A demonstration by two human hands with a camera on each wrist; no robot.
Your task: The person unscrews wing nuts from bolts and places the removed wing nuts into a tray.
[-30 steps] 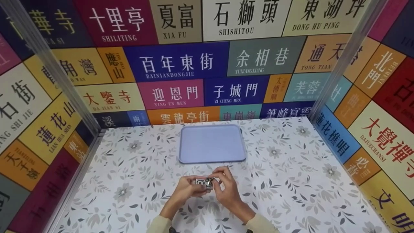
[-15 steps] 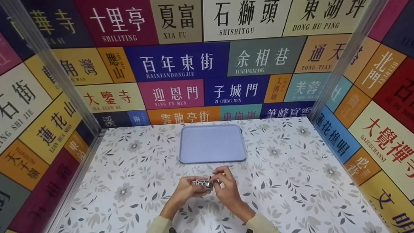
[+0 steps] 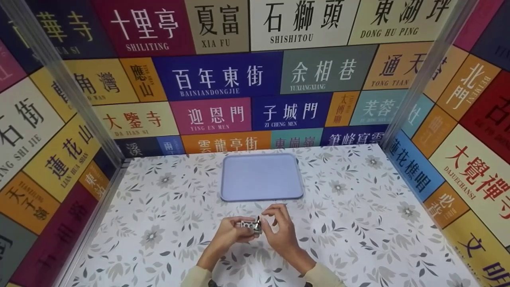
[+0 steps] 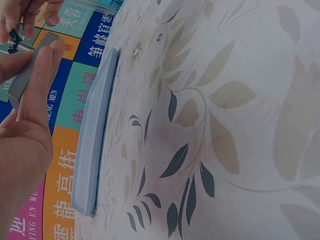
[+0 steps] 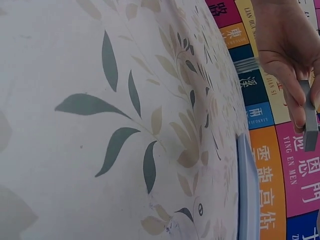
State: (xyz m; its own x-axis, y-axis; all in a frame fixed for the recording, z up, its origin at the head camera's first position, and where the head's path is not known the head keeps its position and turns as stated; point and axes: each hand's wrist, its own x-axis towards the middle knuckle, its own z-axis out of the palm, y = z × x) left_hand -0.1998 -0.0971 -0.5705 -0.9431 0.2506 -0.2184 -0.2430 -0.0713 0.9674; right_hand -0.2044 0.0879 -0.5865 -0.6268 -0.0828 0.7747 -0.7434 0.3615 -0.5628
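My left hand (image 3: 228, 233) holds a small grey block (image 3: 247, 225) between thumb and fingers, above the table. Round holes show on the block's near face in the head view; the left wrist view shows its plain grey side. From its right end stands a wing screw (image 4: 21, 46) with a silver shaft and a dark winged head. The thumb and forefinger of my right hand (image 3: 281, 230) pinch at that head, the forefinger arched over it. In the right wrist view the left hand's fingers hold the block (image 5: 309, 120); the screw is out of sight there.
A pale blue-violet tray (image 3: 261, 177) lies flat on the table beyond both hands. The table (image 3: 151, 207) has a white cover with a leaf and flower pattern. Printed panels (image 3: 217, 75) stand along the back and both sides, with clear corner posts.
The right hand's fingers closed over the screw head, then drew back slightly up and right, so the screw stands more upright in view. The left hand and block have stayed put.
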